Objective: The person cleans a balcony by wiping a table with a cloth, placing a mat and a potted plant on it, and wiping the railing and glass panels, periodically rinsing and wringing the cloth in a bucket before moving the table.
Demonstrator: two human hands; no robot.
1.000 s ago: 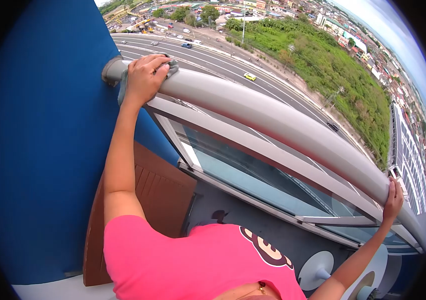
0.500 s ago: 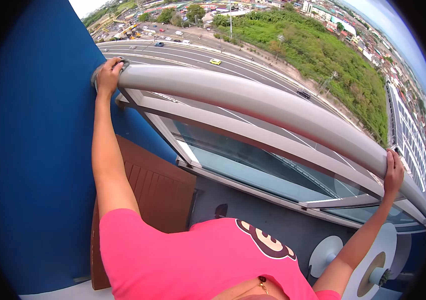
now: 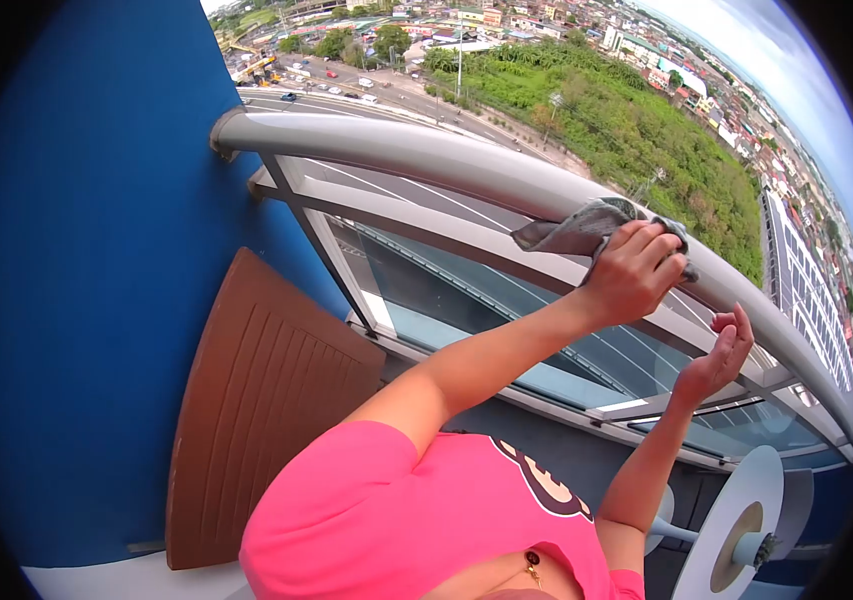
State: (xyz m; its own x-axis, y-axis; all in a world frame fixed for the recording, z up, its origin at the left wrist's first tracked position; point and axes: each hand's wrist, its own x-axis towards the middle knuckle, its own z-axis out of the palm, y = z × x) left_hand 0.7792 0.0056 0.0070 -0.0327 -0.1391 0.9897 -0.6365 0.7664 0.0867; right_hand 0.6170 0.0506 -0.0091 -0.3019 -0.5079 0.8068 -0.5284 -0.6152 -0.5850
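A grey-green cloth (image 3: 568, 232) lies over the rounded metal handrail (image 3: 386, 140), right of its middle. My left hand (image 3: 636, 268) is closed on the cloth and presses it to the rail; one end of the cloth trails to the left. Just below the rail, to the right of the cloth, my right hand (image 3: 718, 358) is raised with its fingers loosely curled and apart. It holds nothing and is off the rail.
Glass panels (image 3: 426, 300) in a metal frame stand under the handrail. A blue wall (image 3: 96, 300) rises at the left, beside a brown slatted wooden piece (image 3: 266, 410). A round white table (image 3: 761, 480) bears a small potted plant at the lower right. A road lies far below.
My left hand has slid with the cloth from the rail's left end at the wall far to the right. My right hand has let go of the rail and moved left, below it.
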